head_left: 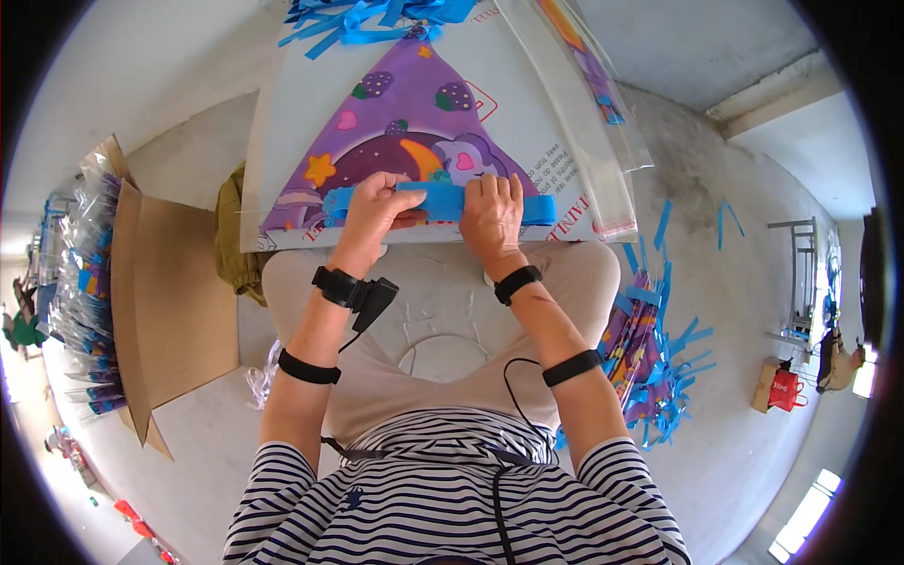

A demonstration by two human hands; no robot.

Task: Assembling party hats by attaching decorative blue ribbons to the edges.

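A purple triangular kite (pixel 386 118) lies flat across my lap-high white board, printed with berries, stars, a heart and an orange moon. Along its wide near edge runs a folded blue strip (pixel 439 201). My left hand (pixel 379 209) pinches this strip left of the middle, thumb on top. Fingers curled, my right hand (pixel 493 212) grips the strip on the right and presses it against the kite. The strip's right end sticks out past that hand. Blue streamers (pixel 377 21) lie bunched at the kite's far tip.
Under the kite is a white printed board (pixel 311 104). Clear plastic sleeves (pixel 574 141) lie along its right side, a folded kite (pixel 589 66) among them. A cardboard box (pixel 179 292) with packed kites stands at left. More kites with blue streamers (pixel 645 358) lie on the right floor.
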